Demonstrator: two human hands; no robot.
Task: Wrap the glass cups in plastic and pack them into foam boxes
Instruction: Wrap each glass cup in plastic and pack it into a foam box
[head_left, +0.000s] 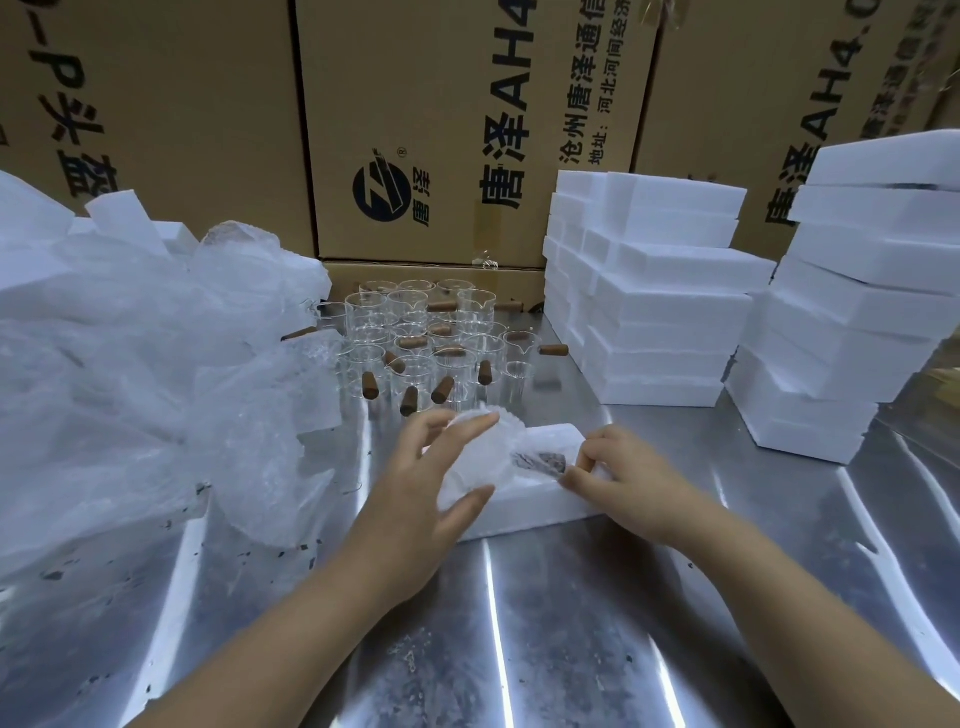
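A glass cup wrapped in clear plastic (480, 457) lies in an open white foam box (530, 506) at the middle of the metal table; its brown wooden handle shows through the wrap. My left hand (431, 483) grips the wrapped cup from the left, fingers over its top and thumb below. At the box's right end my right hand (618, 473) pinches the foam edge beside the handle. Several bare glass cups with wooden handles (431, 348) stand behind the box.
A heap of clear plastic bags (156, 364) covers the table's left side. Two stacks of white foam boxes (660, 306) (852, 322) stand at the right. Tall cardboard cartons (426, 130) wall off the back. The shiny metal tabletop (519, 623) stretches toward me.
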